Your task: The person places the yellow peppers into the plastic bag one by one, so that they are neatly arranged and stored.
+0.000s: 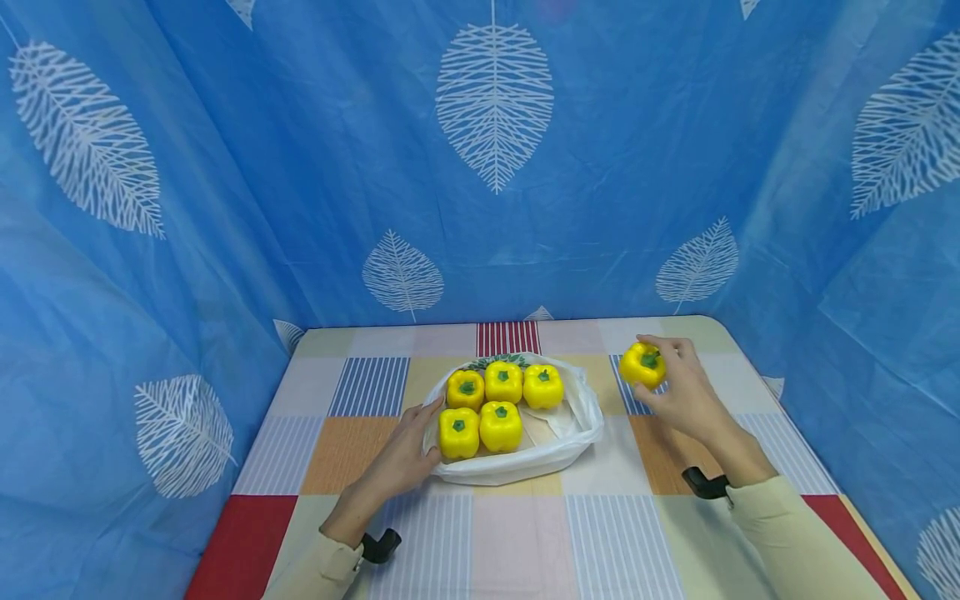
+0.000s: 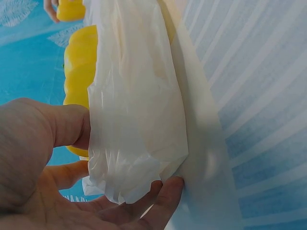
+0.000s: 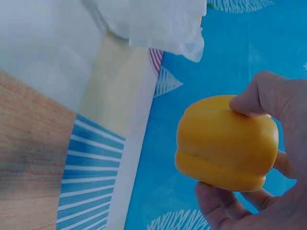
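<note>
A white plastic bag (image 1: 517, 475) with its rim rolled down lies wide on the table. Several yellow bell peppers (image 1: 501, 427) with green stems sit inside it, toward its left and back. My left hand (image 1: 401, 454) holds the bag's left end; in the left wrist view the thumb (image 2: 72, 125) lies at the rim and the fingers curl round the outside of the white plastic (image 2: 136, 105). To the right of the bag, my right hand (image 1: 686, 392) grips one yellow bell pepper (image 1: 642, 363) between thumb and fingers, above the table. That pepper (image 3: 225, 143) fills the grasp in the right wrist view.
A patchwork-patterned cloth (image 1: 517, 542) covers the table. Blue curtains (image 1: 315, 125) with white leaf prints stand behind the table and on both sides. The table's back edge (image 1: 420, 326) meets the curtain. Black wrist mounts (image 1: 381, 546) sit on both wrists.
</note>
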Demonstrator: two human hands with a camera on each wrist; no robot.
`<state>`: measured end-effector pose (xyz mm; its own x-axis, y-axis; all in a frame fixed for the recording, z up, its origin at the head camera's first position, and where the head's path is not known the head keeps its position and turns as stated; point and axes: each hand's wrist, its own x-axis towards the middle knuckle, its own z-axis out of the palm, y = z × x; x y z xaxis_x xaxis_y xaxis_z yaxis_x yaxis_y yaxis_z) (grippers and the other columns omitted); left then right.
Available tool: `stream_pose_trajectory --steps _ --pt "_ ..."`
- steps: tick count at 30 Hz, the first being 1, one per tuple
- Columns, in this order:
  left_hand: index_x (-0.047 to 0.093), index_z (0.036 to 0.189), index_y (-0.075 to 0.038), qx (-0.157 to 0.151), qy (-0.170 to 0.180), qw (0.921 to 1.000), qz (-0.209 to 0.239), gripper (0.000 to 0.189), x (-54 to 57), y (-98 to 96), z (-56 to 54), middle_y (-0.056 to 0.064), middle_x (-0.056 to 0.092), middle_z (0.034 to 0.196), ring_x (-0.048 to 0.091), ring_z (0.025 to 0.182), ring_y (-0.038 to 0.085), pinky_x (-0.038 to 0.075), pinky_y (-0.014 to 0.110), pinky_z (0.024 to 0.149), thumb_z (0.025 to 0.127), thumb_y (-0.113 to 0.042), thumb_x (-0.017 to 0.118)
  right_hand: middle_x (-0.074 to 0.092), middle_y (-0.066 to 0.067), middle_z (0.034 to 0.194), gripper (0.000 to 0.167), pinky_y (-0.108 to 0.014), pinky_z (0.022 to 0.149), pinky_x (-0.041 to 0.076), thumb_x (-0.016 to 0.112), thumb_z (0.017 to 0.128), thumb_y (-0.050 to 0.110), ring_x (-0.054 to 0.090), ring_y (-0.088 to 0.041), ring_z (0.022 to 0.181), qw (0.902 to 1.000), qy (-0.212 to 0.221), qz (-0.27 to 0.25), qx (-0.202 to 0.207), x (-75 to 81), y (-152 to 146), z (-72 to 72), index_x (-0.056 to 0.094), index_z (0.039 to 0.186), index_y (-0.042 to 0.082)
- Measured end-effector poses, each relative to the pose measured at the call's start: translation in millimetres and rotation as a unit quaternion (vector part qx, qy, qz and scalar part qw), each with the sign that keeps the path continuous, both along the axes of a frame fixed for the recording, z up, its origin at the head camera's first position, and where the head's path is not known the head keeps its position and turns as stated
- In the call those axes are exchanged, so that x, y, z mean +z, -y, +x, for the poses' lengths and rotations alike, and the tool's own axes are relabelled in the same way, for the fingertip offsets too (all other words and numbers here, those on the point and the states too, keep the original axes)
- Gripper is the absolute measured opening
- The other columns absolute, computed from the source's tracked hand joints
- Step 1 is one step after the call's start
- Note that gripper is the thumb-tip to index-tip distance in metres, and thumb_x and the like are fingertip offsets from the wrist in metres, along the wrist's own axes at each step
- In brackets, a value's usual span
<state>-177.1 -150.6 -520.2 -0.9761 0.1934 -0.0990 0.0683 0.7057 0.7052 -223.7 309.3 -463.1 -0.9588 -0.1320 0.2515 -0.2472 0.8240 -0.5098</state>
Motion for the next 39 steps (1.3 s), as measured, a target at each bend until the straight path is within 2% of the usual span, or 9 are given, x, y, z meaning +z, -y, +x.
stream_pose_trajectory --steps 5,14,21,27,39 --pt "0.044 0.18 -0.012 -0.001 -0.001 1.0 0.001 0.088 -0.3 0.3 0.3 0.029 0.047 0.177 0.055 0.161 0.054 0.053 0.077 0.125 0.098 0.0 0.075 0.046 -0.041 0.156 0.08 -0.071 0.1 0.067 0.083 0.097 0.005 0.062 -0.054 0.123 0.9999 -0.004 0.003 0.012 4.0 7.6 2.7 0.05 0.17 0.001" --pt "0.044 0.18 -0.011 -0.002 -0.004 1.0 0.002 0.088 -0.5 0.2 0.9 0.029 0.047 0.177 0.055 0.161 0.055 0.053 0.078 0.126 0.098 0.0 0.074 0.048 -0.038 0.156 0.082 -0.072 0.106 0.065 0.083 0.094 0.004 0.061 -0.054 0.129 0.9995 -0.005 0.015 0.026 8.5 20.2 6.7 0.051 0.17 0.001" --pt "0.044 0.18 -0.011 0.0 -0.005 1.0 -0.002 0.088 0.6 -0.6 1.1 0.029 0.048 0.176 0.056 0.161 0.053 0.053 0.076 0.126 0.099 0.001 0.074 0.049 -0.036 0.157 0.081 -0.075 0.112 0.061 0.083 0.094 0.005 0.06 -0.054 0.133 0.9988 0.012 0.025 0.04 12.8 30.9 8.3 0.053 0.169 0.004" --pt "0.044 0.18 -0.011 0.005 0.002 1.0 -0.005 0.088 0.7 -1.9 0.5 0.029 0.048 0.176 0.054 0.162 0.054 0.051 0.076 0.129 0.099 0.001 0.076 0.05 -0.034 0.158 0.079 -0.075 0.113 0.062 0.086 0.095 0.008 0.063 -0.054 0.133 0.9977 0.021 0.027 0.059 13.1 39.9 9.1 0.054 0.167 0.003" --pt "0.044 0.179 -0.011 0.003 -0.001 1.0 -0.007 0.087 1.9 -2.9 0.5 0.029 0.048 0.177 0.055 0.162 0.053 0.051 0.075 0.128 0.1 0.001 0.077 0.054 -0.027 0.154 0.079 -0.069 0.112 0.065 0.087 0.091 0.008 0.065 -0.044 0.128 0.9948 0.037 0.019 0.093 15.1 59.6 9.1 0.057 0.164 0.007"
